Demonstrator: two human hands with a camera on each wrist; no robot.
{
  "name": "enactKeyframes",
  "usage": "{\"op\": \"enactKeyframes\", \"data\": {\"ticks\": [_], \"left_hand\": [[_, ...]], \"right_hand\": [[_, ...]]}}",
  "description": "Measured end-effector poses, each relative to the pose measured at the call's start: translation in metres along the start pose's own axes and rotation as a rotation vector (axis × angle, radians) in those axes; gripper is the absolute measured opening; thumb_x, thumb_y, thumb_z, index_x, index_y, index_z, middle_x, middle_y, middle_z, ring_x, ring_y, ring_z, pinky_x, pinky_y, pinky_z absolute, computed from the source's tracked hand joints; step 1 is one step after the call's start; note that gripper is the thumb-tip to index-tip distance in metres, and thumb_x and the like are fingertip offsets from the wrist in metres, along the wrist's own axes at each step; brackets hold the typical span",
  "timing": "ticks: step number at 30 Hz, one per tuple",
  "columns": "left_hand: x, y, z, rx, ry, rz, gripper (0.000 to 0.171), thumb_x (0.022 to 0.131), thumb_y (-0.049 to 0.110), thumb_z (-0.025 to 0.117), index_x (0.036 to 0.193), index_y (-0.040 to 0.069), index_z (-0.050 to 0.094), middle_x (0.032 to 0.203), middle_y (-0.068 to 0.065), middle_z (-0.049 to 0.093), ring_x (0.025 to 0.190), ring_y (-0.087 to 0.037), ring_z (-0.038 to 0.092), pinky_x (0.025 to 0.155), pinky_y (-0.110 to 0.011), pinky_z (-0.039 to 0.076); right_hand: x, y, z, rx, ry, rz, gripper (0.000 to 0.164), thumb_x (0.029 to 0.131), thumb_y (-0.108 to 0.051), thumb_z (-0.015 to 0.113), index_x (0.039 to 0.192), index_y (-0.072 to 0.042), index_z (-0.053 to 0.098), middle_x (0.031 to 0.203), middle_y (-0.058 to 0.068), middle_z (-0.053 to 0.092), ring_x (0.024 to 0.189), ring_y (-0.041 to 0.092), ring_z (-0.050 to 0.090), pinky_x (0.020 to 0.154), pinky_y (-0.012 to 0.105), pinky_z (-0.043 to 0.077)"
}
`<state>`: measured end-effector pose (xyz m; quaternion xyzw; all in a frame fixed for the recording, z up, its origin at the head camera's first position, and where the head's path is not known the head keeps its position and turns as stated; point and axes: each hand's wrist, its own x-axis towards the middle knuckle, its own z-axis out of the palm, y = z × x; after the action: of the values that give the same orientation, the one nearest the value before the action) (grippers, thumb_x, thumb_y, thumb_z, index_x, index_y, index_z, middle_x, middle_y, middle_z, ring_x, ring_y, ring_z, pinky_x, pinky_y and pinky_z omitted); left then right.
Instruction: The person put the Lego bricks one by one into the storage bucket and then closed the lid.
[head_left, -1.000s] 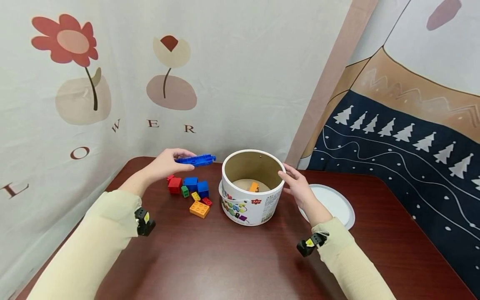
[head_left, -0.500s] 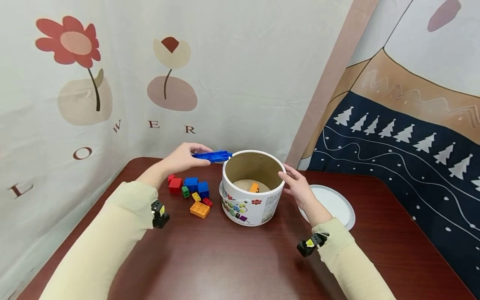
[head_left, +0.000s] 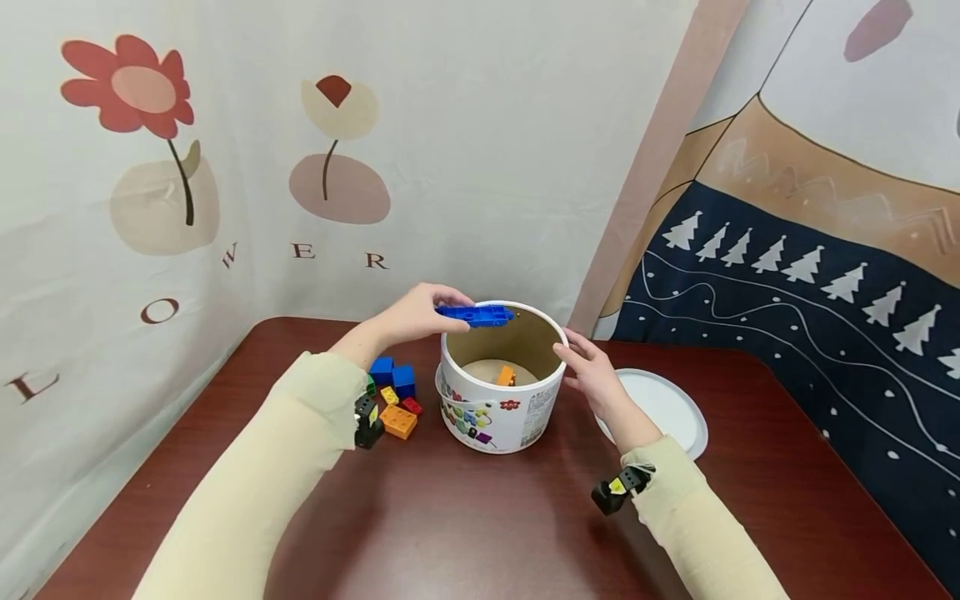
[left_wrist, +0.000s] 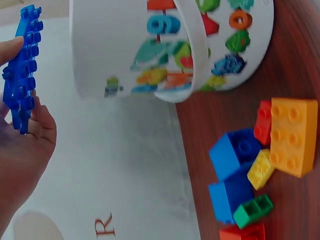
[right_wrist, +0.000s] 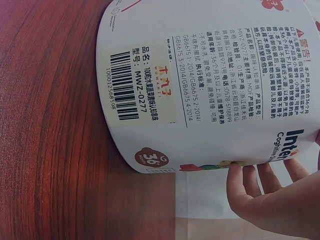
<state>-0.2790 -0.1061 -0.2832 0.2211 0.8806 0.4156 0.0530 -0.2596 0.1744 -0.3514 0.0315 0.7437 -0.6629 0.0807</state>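
My left hand [head_left: 416, 317] pinches a long blue studded toy-brick piece [head_left: 483, 316] between thumb and fingers. In the head view the piece overlaps the far left rim of a white round bucket [head_left: 487, 417]. The left wrist view shows studs along the blue piece [left_wrist: 22, 70], held upright in that picture. My right hand [head_left: 596, 379] grips the bucket's right rim, thumb toward the opening and fingers on the outer wall; the right wrist view shows those fingers [right_wrist: 267, 177] against the printed side. An orange brick [head_left: 506, 376] lies on the bucket's floor.
Left of the bucket lie an orange brick [head_left: 398, 422], two blue bricks [head_left: 403, 381], a small yellow one [head_left: 389, 396] and a small red one [head_left: 411, 406]. Green and red bricks are partly hidden by my arm. A white round lid [head_left: 667, 408] lies to the right.
My left hand has carried the blue piece rightward, from above the loose bricks to the bucket's opening. The right hand keeps its hold on the rim, and the bucket stays in place.
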Motion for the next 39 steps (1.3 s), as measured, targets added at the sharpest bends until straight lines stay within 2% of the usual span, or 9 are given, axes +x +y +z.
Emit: {"op": "enactKeyframes", "data": {"ticks": [6, 12, 18, 22, 26, 31, 35, 39], "left_hand": [[0.009, 0.011, 0.014, 0.001, -0.036, 0.031, 0.041, 0.082, 0.02, 0.068, 0.12, 0.006, 0.062, 0.127, -0.014, 0.057, 0.113, -0.028, 0.053, 0.099, -0.043, 0.044], [0.016, 0.013, 0.027, 0.015, -0.054, 0.048, 0.04, 0.082, 0.021, 0.07, 0.118, 0.006, 0.063, 0.119, -0.013, 0.061, 0.104, -0.025, 0.055, 0.095, -0.038, 0.046], [0.017, 0.012, 0.034, 0.023, -0.059, 0.063, 0.039, 0.08, 0.021, 0.071, 0.116, 0.006, 0.064, 0.114, -0.013, 0.064, 0.101, -0.025, 0.056, 0.094, -0.038, 0.047], [0.015, 0.012, 0.036, 0.018, -0.066, 0.071, 0.041, 0.082, 0.021, 0.071, 0.118, 0.003, 0.063, 0.118, -0.014, 0.063, 0.108, -0.027, 0.056, 0.097, -0.041, 0.045], [0.012, 0.012, 0.033, 0.001, -0.052, 0.073, 0.041, 0.083, 0.022, 0.069, 0.118, 0.003, 0.062, 0.121, -0.015, 0.062, 0.115, -0.029, 0.055, 0.1, -0.044, 0.043], [0.007, 0.006, 0.022, -0.032, 0.0, 0.051, 0.04, 0.083, 0.022, 0.07, 0.117, 0.005, 0.062, 0.119, -0.014, 0.063, 0.115, -0.029, 0.056, 0.1, -0.045, 0.044], [0.001, -0.005, 0.008, -0.042, 0.042, 0.038, 0.041, 0.083, 0.023, 0.07, 0.119, 0.003, 0.061, 0.119, -0.018, 0.061, 0.111, -0.029, 0.056, 0.098, -0.046, 0.045], [-0.011, -0.023, -0.004, -0.051, 0.091, -0.009, 0.04, 0.084, 0.025, 0.069, 0.119, 0.006, 0.061, 0.119, -0.016, 0.061, 0.109, -0.028, 0.056, 0.097, -0.046, 0.045]], "right_hand": [[0.001, -0.001, 0.001, 0.003, 0.004, -0.003, 0.053, 0.096, -0.026, 0.051, 0.146, -0.015, 0.033, 0.148, 0.016, 0.034, 0.134, 0.033, 0.036, 0.107, 0.051, 0.034], [0.0, -0.001, 0.0, -0.005, 0.003, 0.011, 0.052, 0.097, -0.027, 0.049, 0.146, -0.016, 0.033, 0.15, 0.015, 0.033, 0.136, 0.033, 0.034, 0.108, 0.051, 0.034], [0.001, 0.0, 0.0, -0.004, 0.001, 0.009, 0.052, 0.097, -0.027, 0.048, 0.146, -0.015, 0.033, 0.15, 0.015, 0.032, 0.136, 0.035, 0.033, 0.108, 0.051, 0.034], [0.001, 0.0, 0.001, -0.004, 0.005, 0.01, 0.053, 0.097, -0.027, 0.049, 0.146, -0.016, 0.033, 0.15, 0.015, 0.032, 0.136, 0.034, 0.035, 0.108, 0.051, 0.034], [0.001, 0.0, 0.001, -0.003, 0.007, 0.007, 0.052, 0.097, -0.027, 0.05, 0.145, -0.016, 0.034, 0.149, 0.015, 0.033, 0.135, 0.032, 0.036, 0.107, 0.051, 0.034], [0.0, 0.0, 0.002, -0.007, 0.011, 0.008, 0.052, 0.097, -0.026, 0.05, 0.145, -0.016, 0.034, 0.149, 0.015, 0.034, 0.135, 0.032, 0.036, 0.107, 0.051, 0.034], [0.001, -0.001, 0.002, -0.001, 0.02, 0.012, 0.052, 0.097, -0.025, 0.05, 0.145, -0.016, 0.035, 0.148, 0.015, 0.035, 0.135, 0.032, 0.036, 0.107, 0.051, 0.034], [0.002, -0.001, 0.001, 0.007, 0.012, 0.011, 0.052, 0.097, -0.024, 0.05, 0.146, -0.016, 0.034, 0.148, 0.016, 0.035, 0.135, 0.032, 0.035, 0.108, 0.051, 0.034]]}}
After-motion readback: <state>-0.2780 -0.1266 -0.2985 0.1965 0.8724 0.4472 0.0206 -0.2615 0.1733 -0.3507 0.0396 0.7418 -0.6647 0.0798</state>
